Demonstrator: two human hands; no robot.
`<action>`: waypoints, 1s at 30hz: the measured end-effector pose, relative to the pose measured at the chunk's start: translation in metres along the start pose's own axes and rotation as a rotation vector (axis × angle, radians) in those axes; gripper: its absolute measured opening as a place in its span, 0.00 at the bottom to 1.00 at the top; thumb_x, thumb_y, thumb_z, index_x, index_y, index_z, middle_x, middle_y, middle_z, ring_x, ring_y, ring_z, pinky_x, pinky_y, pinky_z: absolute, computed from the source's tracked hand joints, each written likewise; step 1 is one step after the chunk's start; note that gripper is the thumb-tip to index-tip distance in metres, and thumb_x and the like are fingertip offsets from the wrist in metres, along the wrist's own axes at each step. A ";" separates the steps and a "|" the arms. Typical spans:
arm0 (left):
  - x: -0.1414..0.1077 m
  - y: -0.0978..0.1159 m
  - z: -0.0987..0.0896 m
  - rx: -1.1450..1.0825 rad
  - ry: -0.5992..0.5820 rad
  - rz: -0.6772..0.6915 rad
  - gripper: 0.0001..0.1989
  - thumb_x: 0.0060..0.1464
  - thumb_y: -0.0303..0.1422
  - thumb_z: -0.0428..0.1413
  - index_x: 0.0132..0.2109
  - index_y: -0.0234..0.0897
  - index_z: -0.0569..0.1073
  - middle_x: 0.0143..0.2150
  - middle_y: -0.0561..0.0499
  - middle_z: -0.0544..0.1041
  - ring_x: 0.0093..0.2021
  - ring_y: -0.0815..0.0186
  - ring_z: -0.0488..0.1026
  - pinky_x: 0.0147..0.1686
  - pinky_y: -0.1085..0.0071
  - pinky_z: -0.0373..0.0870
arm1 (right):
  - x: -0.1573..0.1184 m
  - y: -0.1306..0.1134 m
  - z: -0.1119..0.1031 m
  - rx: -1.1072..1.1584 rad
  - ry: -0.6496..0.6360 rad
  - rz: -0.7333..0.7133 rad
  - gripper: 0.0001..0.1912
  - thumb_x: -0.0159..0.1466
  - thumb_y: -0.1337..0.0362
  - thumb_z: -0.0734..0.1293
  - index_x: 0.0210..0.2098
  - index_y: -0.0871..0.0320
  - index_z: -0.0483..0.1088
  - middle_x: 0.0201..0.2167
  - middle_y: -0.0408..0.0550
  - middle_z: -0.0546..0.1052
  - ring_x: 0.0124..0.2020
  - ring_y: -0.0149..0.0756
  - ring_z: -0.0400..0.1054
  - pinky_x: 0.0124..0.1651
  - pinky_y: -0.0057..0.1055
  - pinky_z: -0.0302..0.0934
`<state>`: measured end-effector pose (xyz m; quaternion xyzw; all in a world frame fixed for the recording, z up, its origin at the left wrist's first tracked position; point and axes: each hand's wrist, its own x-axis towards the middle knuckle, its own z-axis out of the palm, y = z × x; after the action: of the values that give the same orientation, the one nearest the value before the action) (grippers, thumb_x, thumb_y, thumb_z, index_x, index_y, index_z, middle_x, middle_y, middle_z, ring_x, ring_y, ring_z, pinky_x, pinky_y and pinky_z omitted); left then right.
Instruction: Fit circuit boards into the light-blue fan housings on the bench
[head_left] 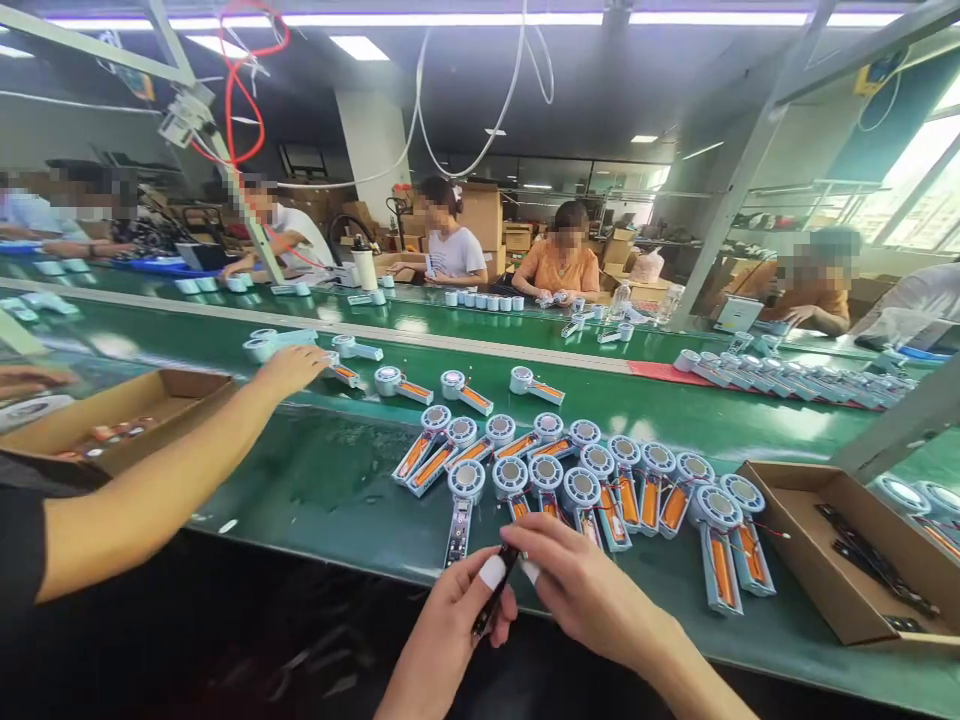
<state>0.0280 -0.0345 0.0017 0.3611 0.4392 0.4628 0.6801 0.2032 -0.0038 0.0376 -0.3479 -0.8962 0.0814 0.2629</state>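
One narrow black circuit-board strip (498, 596) in hand, tilted, over the middle of the front edge of the green workbench (300, 470). Clamped on its lower part: the left hand (448, 622), thumb with a white cover pressed on top, other fingers curled around and partly hidden. Bent in at its upper end: the right hand (592, 590), fingertips close together, another white cover beneath them; firm pinch or mere touch impossible to tell, contact point partly hidden.

Just beyond the hands, toward the front edge: fifteen pale blue fan-shaped housings (658, 459) in a cluster. Fourteen with orange inserts, several handles overlapped or covered by the right hand; one with a circuit board in the handle, just beyond the left hand. Farther in, three more with orange inserts, spaced in a row; at its left end, others partly hidden around a co-worker's hand (298, 368), hard to count.

Near the front right corner, one open cardboard tray (795, 565) with dark strips, too overlapped to count; past it, two housings cut off by the view's right side. Toward the left end, a second cardboard tray (187, 385), small brown parts inside too blurred to count. Beyond the far edge, at least six co-workers (456, 255), some cut off.
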 end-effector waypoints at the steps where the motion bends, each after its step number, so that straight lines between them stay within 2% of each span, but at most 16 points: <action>1: -0.002 -0.003 -0.004 0.016 0.065 0.018 0.29 0.50 0.53 0.64 0.47 0.33 0.76 0.25 0.51 0.77 0.23 0.69 0.69 0.26 0.72 0.64 | 0.008 0.005 0.001 -0.008 -0.030 0.027 0.26 0.67 0.77 0.56 0.62 0.56 0.64 0.53 0.53 0.74 0.52 0.36 0.72 0.51 0.30 0.69; 3: -0.003 -0.013 -0.010 0.081 0.180 0.074 0.31 0.50 0.54 0.62 0.50 0.33 0.74 0.29 0.48 0.81 0.26 0.65 0.73 0.28 0.70 0.67 | 0.028 0.014 0.003 -0.136 -0.148 0.078 0.24 0.66 0.77 0.57 0.60 0.57 0.66 0.50 0.52 0.76 0.47 0.37 0.75 0.46 0.30 0.70; 6: 0.002 -0.028 -0.012 0.223 0.266 0.164 0.32 0.52 0.55 0.60 0.53 0.34 0.72 0.36 0.44 0.83 0.29 0.61 0.77 0.32 0.66 0.71 | 0.057 0.021 0.014 -0.346 -0.329 0.095 0.14 0.64 0.76 0.63 0.45 0.60 0.75 0.39 0.53 0.79 0.36 0.40 0.77 0.35 0.30 0.68; 8: 0.006 -0.035 -0.014 0.330 0.271 0.203 0.30 0.53 0.54 0.57 0.53 0.35 0.72 0.39 0.42 0.83 0.30 0.60 0.78 0.33 0.64 0.73 | 0.072 0.020 0.027 -0.376 -0.359 0.105 0.08 0.61 0.77 0.67 0.36 0.62 0.76 0.34 0.55 0.79 0.34 0.43 0.77 0.33 0.30 0.67; 12: 0.008 -0.036 -0.031 0.522 0.309 0.236 0.22 0.56 0.47 0.55 0.50 0.37 0.74 0.38 0.42 0.83 0.33 0.55 0.81 0.34 0.62 0.76 | 0.081 0.015 0.042 -0.386 -0.352 0.152 0.11 0.59 0.82 0.66 0.30 0.62 0.75 0.30 0.56 0.79 0.34 0.44 0.77 0.34 0.31 0.65; 16: 0.005 -0.033 -0.057 0.620 0.381 0.261 0.18 0.54 0.44 0.56 0.49 0.40 0.75 0.42 0.43 0.83 0.34 0.54 0.82 0.37 0.62 0.76 | 0.064 0.016 0.037 -0.341 -0.301 0.193 0.11 0.61 0.80 0.64 0.32 0.60 0.75 0.37 0.55 0.78 0.37 0.41 0.75 0.34 0.30 0.64; 19: 0.006 -0.032 -0.067 0.558 0.310 0.234 0.18 0.56 0.46 0.55 0.47 0.41 0.73 0.36 0.47 0.82 0.32 0.56 0.81 0.36 0.64 0.77 | 0.040 0.016 0.038 -0.178 -0.186 0.263 0.12 0.68 0.74 0.61 0.38 0.57 0.75 0.40 0.48 0.77 0.37 0.35 0.75 0.36 0.27 0.65; 23: 0.011 -0.030 -0.059 0.466 0.235 0.213 0.16 0.58 0.47 0.54 0.46 0.41 0.71 0.33 0.49 0.79 0.32 0.58 0.78 0.38 0.65 0.76 | 0.009 0.007 0.061 0.213 0.099 0.366 0.14 0.71 0.71 0.58 0.42 0.54 0.75 0.43 0.48 0.78 0.42 0.35 0.75 0.44 0.28 0.68; 26: 0.016 -0.027 -0.047 0.451 0.233 0.209 0.17 0.58 0.45 0.53 0.48 0.40 0.72 0.30 0.50 0.75 0.33 0.59 0.75 0.35 0.67 0.74 | -0.003 0.001 0.081 0.245 0.175 0.363 0.17 0.71 0.70 0.56 0.50 0.53 0.74 0.47 0.51 0.78 0.44 0.37 0.76 0.46 0.31 0.70; 28: 0.018 -0.025 -0.043 0.445 0.213 0.184 0.19 0.58 0.45 0.53 0.50 0.38 0.73 0.30 0.50 0.74 0.33 0.59 0.73 0.33 0.69 0.72 | -0.005 -0.002 0.089 0.264 0.211 0.376 0.18 0.71 0.70 0.56 0.53 0.54 0.72 0.45 0.50 0.79 0.43 0.37 0.76 0.46 0.31 0.70; 30: 0.020 -0.023 -0.042 0.439 0.178 0.146 0.19 0.57 0.44 0.53 0.50 0.36 0.74 0.31 0.50 0.74 0.32 0.60 0.71 0.31 0.70 0.70 | -0.004 -0.004 0.092 0.319 0.260 0.426 0.15 0.70 0.68 0.58 0.52 0.55 0.72 0.40 0.49 0.80 0.39 0.36 0.75 0.42 0.29 0.70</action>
<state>-0.0007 -0.0187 -0.0390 0.4887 0.5602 0.4343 0.5087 0.1545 -0.0061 -0.0404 -0.4900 -0.7377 0.2295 0.4038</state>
